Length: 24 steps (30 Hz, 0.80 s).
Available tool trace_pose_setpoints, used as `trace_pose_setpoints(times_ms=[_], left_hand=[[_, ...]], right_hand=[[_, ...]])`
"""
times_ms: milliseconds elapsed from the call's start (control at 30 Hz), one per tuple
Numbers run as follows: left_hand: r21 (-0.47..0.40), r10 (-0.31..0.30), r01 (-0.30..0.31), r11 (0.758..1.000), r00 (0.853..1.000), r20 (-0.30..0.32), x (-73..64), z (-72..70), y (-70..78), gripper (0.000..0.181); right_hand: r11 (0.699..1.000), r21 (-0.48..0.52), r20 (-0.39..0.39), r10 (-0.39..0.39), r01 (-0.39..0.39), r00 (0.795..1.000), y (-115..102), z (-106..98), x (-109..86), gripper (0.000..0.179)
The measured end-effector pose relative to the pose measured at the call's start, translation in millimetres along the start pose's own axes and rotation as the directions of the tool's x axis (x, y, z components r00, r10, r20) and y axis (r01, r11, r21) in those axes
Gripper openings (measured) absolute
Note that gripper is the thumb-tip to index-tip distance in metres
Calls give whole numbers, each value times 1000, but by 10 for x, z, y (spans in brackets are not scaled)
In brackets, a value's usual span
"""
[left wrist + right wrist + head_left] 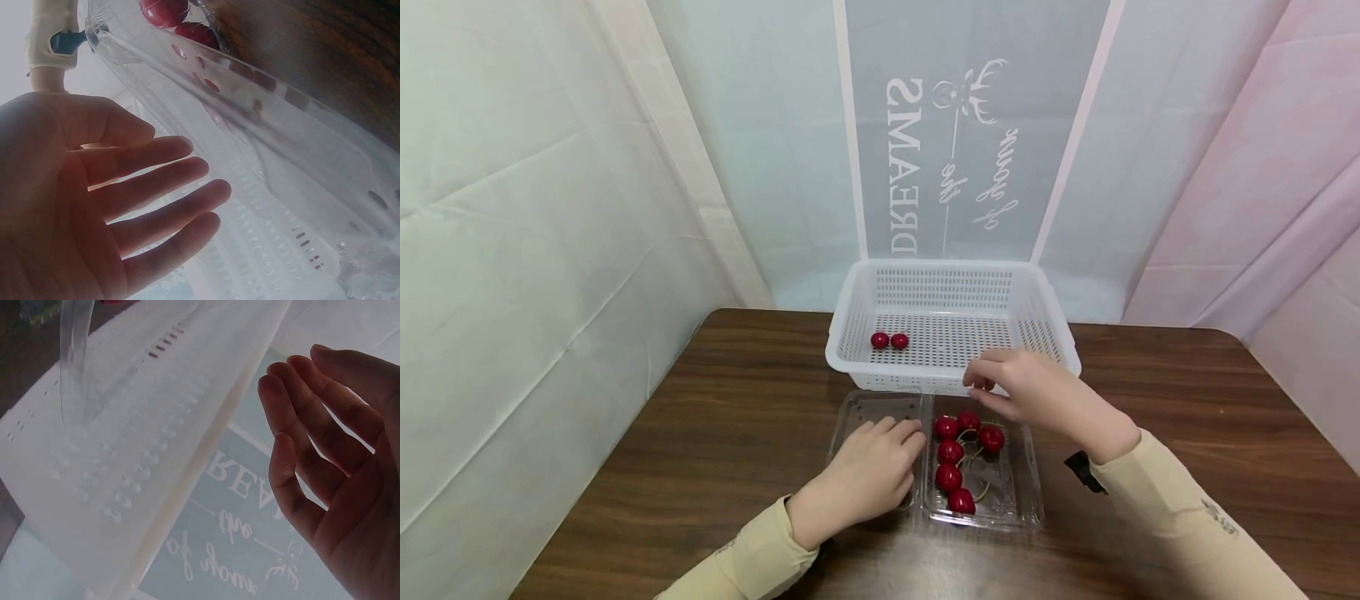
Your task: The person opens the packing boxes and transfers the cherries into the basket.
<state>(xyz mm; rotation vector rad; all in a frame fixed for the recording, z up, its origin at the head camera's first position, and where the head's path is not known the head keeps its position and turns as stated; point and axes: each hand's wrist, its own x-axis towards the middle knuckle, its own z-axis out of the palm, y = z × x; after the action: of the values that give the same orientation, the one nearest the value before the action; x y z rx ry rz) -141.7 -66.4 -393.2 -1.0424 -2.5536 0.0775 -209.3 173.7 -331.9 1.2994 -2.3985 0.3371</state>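
Note:
A clear plastic clamshell box [1002, 496] lies unfolded on the table, with several red cherries [948, 477], some with green stems, in its right half. Over its left half [880, 406] is my left hand [872, 473]; in the left wrist view the fingers [169, 200] are loosely extended and nothing lies in the palm. Behind the box stands a white perforated basket [887, 380] with two cherries [890, 340] at its left side. Near the basket's front rim, above the box's far edge, my right hand [1030, 390] hovers with bent, relaxed fingers [325, 425], holding nothing.
The dark wooden table [715, 467] extends to both sides of the box. Pale cloth hangings [550, 208] enclose it at the left, back and right. The grey back panel [977, 125] carries mirrored lettering and stands close behind the basket.

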Motion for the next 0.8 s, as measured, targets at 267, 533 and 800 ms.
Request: trace_pose_setpoints(times_ms=[267, 533, 800], left_hand=[[3, 3, -3, 1000, 1000, -10, 0, 7, 1, 28], [4, -2, 2, 1000, 1000, -14, 5, -5, 4, 28], [-2, -6, 6, 1000, 1000, -5, 4, -16, 9, 28]], right_hand=[[997, 55, 19, -54, 53, 998, -109, 72, -35, 9], [996, 37, 36, -81, 80, 996, -194, 169, -74, 11], [998, 63, 155, -35, 26, 987, -268, 251, -119, 11]])
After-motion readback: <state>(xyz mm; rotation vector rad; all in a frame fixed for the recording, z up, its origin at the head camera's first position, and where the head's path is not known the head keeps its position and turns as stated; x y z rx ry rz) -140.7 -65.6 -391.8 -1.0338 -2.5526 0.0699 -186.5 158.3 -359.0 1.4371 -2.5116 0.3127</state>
